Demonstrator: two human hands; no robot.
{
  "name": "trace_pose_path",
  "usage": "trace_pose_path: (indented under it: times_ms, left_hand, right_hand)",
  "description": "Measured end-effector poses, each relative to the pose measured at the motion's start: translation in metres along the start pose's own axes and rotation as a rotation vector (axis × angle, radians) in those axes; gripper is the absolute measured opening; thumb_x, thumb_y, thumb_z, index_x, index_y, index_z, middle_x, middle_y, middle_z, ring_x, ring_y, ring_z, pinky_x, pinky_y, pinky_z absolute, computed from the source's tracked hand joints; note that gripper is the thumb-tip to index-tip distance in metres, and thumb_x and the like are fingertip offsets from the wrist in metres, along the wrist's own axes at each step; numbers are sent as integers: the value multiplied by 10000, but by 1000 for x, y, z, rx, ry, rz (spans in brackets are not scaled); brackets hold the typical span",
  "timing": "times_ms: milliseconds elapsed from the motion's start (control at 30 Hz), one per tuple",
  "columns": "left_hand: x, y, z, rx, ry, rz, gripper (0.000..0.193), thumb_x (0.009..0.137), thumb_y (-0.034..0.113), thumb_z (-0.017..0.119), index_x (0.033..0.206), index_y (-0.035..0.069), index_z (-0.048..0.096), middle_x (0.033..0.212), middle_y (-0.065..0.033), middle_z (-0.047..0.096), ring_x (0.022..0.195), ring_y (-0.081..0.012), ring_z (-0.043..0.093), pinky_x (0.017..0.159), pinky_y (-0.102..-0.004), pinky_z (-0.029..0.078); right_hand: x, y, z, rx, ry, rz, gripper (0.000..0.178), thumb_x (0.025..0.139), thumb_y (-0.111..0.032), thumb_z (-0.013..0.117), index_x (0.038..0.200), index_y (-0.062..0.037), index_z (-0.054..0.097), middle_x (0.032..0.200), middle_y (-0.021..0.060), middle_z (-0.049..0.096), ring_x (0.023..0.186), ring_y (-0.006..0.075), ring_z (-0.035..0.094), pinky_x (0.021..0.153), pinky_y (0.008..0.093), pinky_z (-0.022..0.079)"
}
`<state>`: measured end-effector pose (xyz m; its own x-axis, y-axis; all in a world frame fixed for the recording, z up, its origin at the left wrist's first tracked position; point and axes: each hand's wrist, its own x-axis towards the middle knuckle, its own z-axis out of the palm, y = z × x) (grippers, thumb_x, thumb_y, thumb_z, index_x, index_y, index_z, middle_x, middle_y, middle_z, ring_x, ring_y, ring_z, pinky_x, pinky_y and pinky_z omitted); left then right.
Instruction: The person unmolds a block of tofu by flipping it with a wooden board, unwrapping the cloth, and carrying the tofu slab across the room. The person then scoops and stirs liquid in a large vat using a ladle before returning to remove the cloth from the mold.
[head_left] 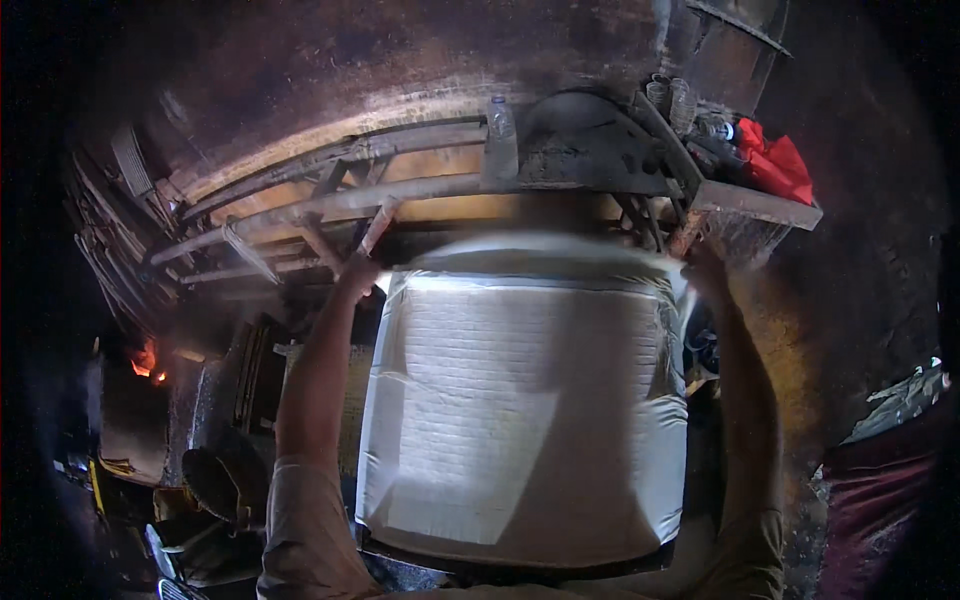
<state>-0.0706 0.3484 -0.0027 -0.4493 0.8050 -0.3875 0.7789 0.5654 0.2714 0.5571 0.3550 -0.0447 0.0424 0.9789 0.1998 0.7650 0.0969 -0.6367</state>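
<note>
A wide rectangular slab [460, 400], pale and finely ridged crosswise, lies in front of me. White cloth [680, 470] wraps its sides and corners. Along the far edge, a raised flap of this cloth is smeared by motion. My left hand [360, 277] is closed at the far left corner, with a bit of white cloth showing by the fingers. At the far right corner, my right hand [706, 268] is closed on the cloth too. Both arms reach forward along the slab's sides, and a shadow falls over its right half.
Beyond the slab runs a wooden rack [420, 190] of long poles. A clear plastic bottle [501, 125] stands there beside a dark rounded board [590, 140]. Red plastic [775, 162] lies on a wooden ledge at far right. Fire [146, 358] glows at left, and maroon cloth [880, 510] hangs lower right.
</note>
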Motion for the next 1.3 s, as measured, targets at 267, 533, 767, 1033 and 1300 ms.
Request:
trace_pose_path:
  times_ms: [267,533,767,1033,1300]
  left_hand:
    - [-109,-96,40,284,632,1089,420,733,105,529,1142,61,446,1273,-151,359,1119,-353,399,883,-424,394]
    - [-183,-147,66,341,536,1096,388,748,182,578,1089,43,456,1340,-137,267,1147,-392,353,907,-471,363]
    - [-249,-193,41,-223,75,1040,309,837,201,527,1082,18,487,1067,-175,516,1029,-312,484,877,-377,392]
    - [-351,-254,-8,-896,-182,1079,193,838,35,510,1031,44,509,889,12,507,851,-102,479,733,-245,411]
    - [-491,-485,-2,-1154,-17,716,270,687,219,702,785,30,537,601,-48,562,503,-125,532,468,-254,454]
  right_hand:
    - [-119,-102,9,-201,-142,-358,380,685,-61,593,1058,-39,526,1109,144,517,1038,300,483,917,383,362]
    - [-250,-104,-20,-386,-151,-477,128,701,-107,615,797,-54,549,1129,153,504,1082,325,446,917,408,336]
    - [-357,-136,-59,205,-222,-74,155,755,-118,544,889,-42,557,982,110,573,879,209,535,784,351,407]
    - [-477,-193,-163,269,178,-195,143,780,-6,500,912,-37,547,839,23,490,827,134,477,737,250,398]
    - [-714,-76,-211,695,602,65,211,818,-126,552,1018,-68,524,871,-6,531,746,75,509,658,236,459]
